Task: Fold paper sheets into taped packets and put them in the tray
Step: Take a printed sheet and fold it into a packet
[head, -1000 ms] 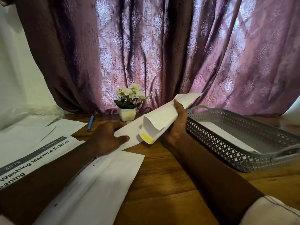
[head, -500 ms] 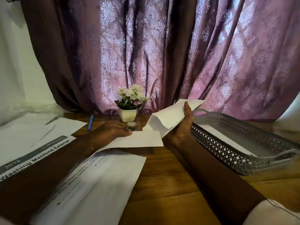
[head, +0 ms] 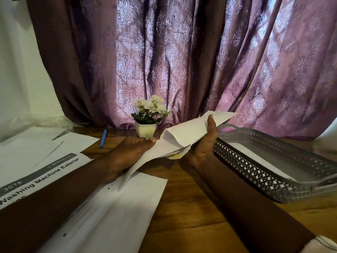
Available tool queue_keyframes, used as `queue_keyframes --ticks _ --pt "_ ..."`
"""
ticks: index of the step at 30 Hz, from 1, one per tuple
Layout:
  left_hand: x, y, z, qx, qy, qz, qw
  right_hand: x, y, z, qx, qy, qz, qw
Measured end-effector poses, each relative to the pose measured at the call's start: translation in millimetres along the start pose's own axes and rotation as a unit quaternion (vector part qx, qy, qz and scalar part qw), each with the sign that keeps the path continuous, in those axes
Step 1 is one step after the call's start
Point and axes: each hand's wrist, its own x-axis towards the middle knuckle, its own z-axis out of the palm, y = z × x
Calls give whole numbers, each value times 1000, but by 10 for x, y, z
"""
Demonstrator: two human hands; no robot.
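A folded white paper sheet [head: 189, 132] is held above the wooden table, its far end pointing up and right. My right hand [head: 205, 143] grips its right edge, thumb on top. My left hand [head: 131, 152] holds the lower left flap of the sheet from above. A yellowish bit, perhaps tape [head: 175, 156], shows under the fold near my right palm. The grey perforated tray [head: 262, 172] stands to the right, with a white packet [head: 255, 157] lying inside it.
Loose white sheets [head: 116, 212] lie under my left forearm, and a printed page about washing machines [head: 42, 172] at the left. A blue pen [head: 103, 138] and a small white flower pot [head: 145, 129] stand at the back before a purple curtain [head: 182, 61].
The left flap has been lifted from flat towards the folded part, and my two hands have come closer together. The paper stays beside the tray.
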Motion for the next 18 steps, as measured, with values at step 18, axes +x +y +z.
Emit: queue_keyframes --ticks 18 --pt "5 -49 -217 533 -62 346 770 231 -169 -198 44 53 -11 998"
